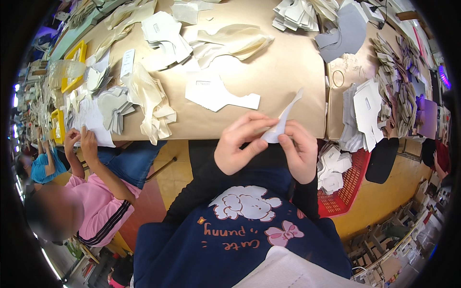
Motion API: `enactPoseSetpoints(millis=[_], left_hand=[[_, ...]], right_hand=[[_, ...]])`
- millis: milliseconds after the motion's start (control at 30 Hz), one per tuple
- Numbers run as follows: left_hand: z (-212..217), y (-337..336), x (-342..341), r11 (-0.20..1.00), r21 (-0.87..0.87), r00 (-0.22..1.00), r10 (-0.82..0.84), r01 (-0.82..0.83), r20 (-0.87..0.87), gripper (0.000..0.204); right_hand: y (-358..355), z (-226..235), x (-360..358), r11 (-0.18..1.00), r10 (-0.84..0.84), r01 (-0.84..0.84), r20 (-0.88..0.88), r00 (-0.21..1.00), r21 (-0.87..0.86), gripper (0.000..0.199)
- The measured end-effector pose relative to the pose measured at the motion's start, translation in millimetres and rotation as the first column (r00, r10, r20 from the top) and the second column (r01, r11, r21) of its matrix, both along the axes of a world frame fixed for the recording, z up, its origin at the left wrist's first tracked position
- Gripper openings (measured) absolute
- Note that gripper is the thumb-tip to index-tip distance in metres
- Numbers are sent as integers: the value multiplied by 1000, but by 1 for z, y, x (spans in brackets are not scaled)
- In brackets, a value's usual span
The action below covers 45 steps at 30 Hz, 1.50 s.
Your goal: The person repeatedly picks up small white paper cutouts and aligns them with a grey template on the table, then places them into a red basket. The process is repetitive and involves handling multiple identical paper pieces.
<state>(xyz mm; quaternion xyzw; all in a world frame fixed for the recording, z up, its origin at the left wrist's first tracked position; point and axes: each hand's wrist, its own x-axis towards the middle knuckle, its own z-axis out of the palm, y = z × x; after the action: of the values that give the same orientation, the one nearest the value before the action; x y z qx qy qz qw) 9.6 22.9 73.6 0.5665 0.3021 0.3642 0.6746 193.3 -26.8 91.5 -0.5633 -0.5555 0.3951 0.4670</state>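
Observation:
Over the table's front edge, both my hands pinch one thin white curved cut piece (284, 117), its narrow tip pointing up and away. My left hand (242, 142) grips its left edge between thumb and fingers. My right hand (298, 148) holds the lower right side, thumb in front. Whether the piece is paper or fabric I cannot tell. Just beyond my hands, a flat white cut piece (211, 91) with a small rectangular mark lies on the table. Behind that rests a loose bundle of cream translucent sheets (235, 41).
A stack of white shaped pieces (165, 38) lies at the far left, near more cream sheets (151, 101). Grey pieces (343, 36) and a white stack (367, 113) are on the right. A red basket (353, 185) stands beside me. A co-worker in pink (103, 201) sits at left.

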Motion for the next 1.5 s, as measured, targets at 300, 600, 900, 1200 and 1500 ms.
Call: enactPoseSetpoints(millis=[300, 600, 900, 1200, 1500], left_hand=[[3, 10, -10, 950, 309, 956, 124, -37, -267, 17], [9, 3, -6, 983, 139, 931, 159, -119, -329, 13], [9, 4, -13, 969, 246, 919, 130, -38, -373, 19], [17, -8, -6, 781, 616, 678, 397, 104, -619, 8], [-8, 20, -12, 921, 1, 860, 364, -390, -358, 9]], right_hand=[[0, -3, -7, 996, 81, -88, 179, 981, 34, 8], [-3, -10, -11, 998, 60, -64, 180, 982, 16, 8], [-1, -9, -16, 994, 47, -73, 281, 959, 84, 10], [3, -16, -25, 972, 55, -153, 458, 887, 180, 10], [-19, -16, 11, 982, -114, 136, 164, 980, -130, 13]])
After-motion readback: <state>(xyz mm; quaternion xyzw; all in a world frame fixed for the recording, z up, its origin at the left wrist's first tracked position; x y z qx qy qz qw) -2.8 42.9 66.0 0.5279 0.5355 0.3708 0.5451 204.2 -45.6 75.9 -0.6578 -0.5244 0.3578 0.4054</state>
